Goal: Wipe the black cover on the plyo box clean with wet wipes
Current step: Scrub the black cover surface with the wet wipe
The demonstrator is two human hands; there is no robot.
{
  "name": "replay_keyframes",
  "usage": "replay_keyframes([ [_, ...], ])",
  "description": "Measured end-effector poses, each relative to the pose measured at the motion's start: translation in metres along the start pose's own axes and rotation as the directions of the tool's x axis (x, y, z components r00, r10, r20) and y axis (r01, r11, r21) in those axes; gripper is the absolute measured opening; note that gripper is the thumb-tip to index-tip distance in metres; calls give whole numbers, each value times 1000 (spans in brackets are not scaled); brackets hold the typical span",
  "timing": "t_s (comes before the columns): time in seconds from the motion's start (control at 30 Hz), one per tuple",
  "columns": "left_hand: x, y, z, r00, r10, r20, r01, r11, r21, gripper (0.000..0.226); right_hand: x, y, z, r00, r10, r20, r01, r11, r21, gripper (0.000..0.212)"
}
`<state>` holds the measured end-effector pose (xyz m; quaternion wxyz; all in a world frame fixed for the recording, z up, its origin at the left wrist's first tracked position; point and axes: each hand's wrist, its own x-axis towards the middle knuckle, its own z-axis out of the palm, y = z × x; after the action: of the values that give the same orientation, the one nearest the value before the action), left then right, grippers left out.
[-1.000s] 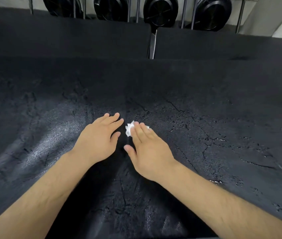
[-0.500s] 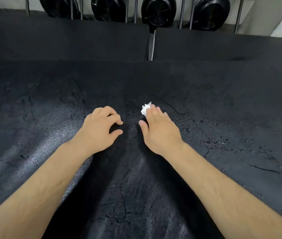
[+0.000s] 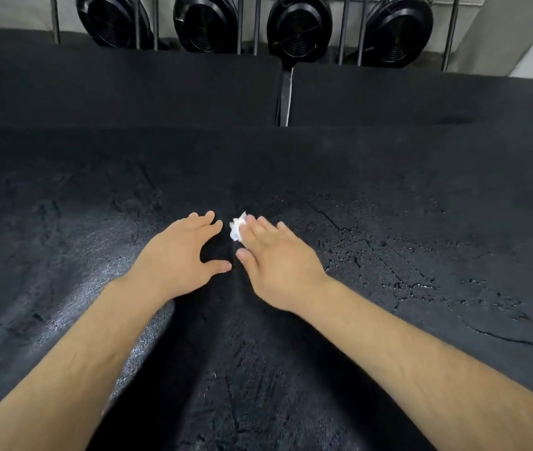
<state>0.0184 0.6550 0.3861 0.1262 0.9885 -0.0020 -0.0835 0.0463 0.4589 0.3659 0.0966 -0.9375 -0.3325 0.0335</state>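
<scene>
Black cover (image 3: 388,196) — cracked, glistening grey in patches — under a white wipe (image 3: 236,230).

No legible text, label, brand or no. anywhere in view. Faint marks on the round black ribbed discs (image 3: 299,26), racked behind metal bars at top of frame, are too small & blurred to read.

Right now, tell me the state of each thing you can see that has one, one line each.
left hand: open, fingers spread, resting on the cover, holding nothing.
right hand: straight fingers pressing the wipe down.
wet wipe: crumpled into a small wad, partly under the right fingers.
black cover: cracked, glistening in patches.
round black discs: standing on edge in a metal rack.
</scene>
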Motion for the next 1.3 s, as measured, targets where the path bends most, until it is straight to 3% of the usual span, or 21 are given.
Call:
replay_keyframes([
  [0.13, -1, -1, -1, 1000, 0, 7, 0, 1000, -12, 80, 23, 31, -6, 968, 223, -112, -217, 974, 65, 45],
  [0.23, 0, 0, 1, 1000, -2, 7, 2, 1000, -4, 81, 8, -1, -2, 998, -1, -69, 9, 993, 114, 48],
  [0.3, 1, 1, -1, 1000, 1, 7, -1, 1000, -8, 81, 19, 10, -6, 1000, -29, -1, 29, 999, 38, 53],
  [0.43, 0, 0, -3, 999, 10, 33, -9, 1000, -21, 80, 60, 49, -11, 968, 241, -69, -242, 970, 1, 49],
  [0.5, 3, 0, -9, 998, -2, 59, 4, 1000, -24, 76, 54, 27, -6, 982, 163, -92, -156, 985, 77, 42],
  [0.57, 12, 3, -17, 1000, 17, 21, -18, 1000, 11, 61, 36, -2, 0, 998, -49, -26, 51, 995, 87, 48],
  [0.63, 26, 8, -26, 999, 34, -25, -32, 996, 82, 51, 43, 8, -3, 997, -75, 29, 75, 997, 28, 52],
  [0.7, 42, 9, -28, 999, 47, -12, -45, 988, 145, 68, 66, 39, -6, 998, 63, -25, -62, 998, 13, 50],
  [0.77, 57, 5, -26, 997, 40, 69, -51, 985, 165, 100, 79, 52, -11, 983, 175, -53, -176, 984, -6, 51],
  [0.9, 73, -7, -26, 973, 52, 224, -75, 993, 95, 117, 57, 14, 1, 996, -74, -40, 75, 996, 38, 48],
  [0.93, 74, -11, -25, 971, 57, 232, -74, 995, 63, 120, 56, 20, -2, 995, -90, -33, 91, 995, 39, 48],
  [1.0, 74, -17, -25, 968, 65, 241, -73, 997, 24, 133, 73, 52, -7, 996, 48, -80, -47, 999, 14, 47],
  [1.07, 75, -21, -25, 969, 64, 239, -65, 998, -5, 133, 84, 70, -16, 964, 245, -104, -243, 970, 26, 49],
  [1.1, 76, -20, -25, 971, 58, 233, -57, 998, -11, 128, 84, 65, -18, 958, 265, -109, -259, 964, 67, 48],
  [1.23, 81, -10, -32, 976, 35, 214, -43, 999, 33, 118, 66, 29, -9, 996, -70, -54, 73, 995, 62, 47],
  [1.3, 84, -9, -34, 976, 31, 214, -40, 999, 37, 120, 88, 63, -16, 996, 52, -67, -52, 999, 3, 48],
])
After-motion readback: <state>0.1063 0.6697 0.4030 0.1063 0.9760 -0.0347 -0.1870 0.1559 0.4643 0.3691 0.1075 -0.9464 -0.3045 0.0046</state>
